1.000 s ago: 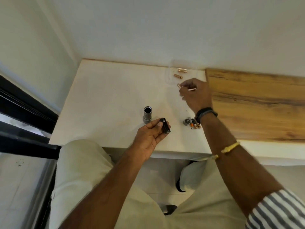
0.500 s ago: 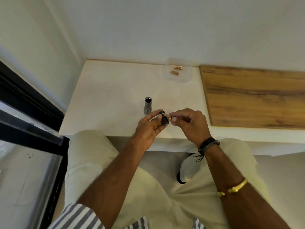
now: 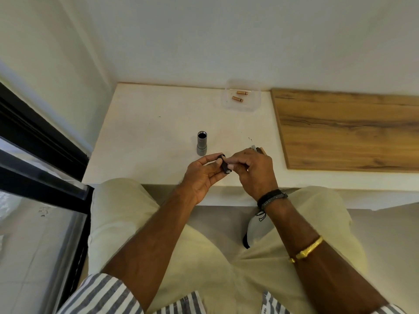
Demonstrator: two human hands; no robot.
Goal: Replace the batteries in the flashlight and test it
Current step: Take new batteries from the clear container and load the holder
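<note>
From the head camera, the left hand (image 3: 199,177) has its grip closed around a small black cylindrical battery holder (image 3: 225,166), held just above the front edge of the white tabletop (image 3: 147,132). The right hand (image 3: 254,173) pinches at the holder's right end; its fingertips are closed on something I take to be a fresh cell, though it is hidden and I cannot tell for sure.

The grey metal flashlight tube (image 3: 201,143) stands upright with its open mouth up, just behind the hands near the front edge.

Risks: a cell pushed in the wrong way round would leave the light dead. A slip so close to the front edge could drop the holder onto the lap or floor. A stray wrist could topple the tube.

A clear plastic tray (image 3: 254,107) at the back edge holds two copper-coloured batteries (image 3: 237,99), lying apart. More cells (image 3: 260,150) peek out behind the right hand.
</note>
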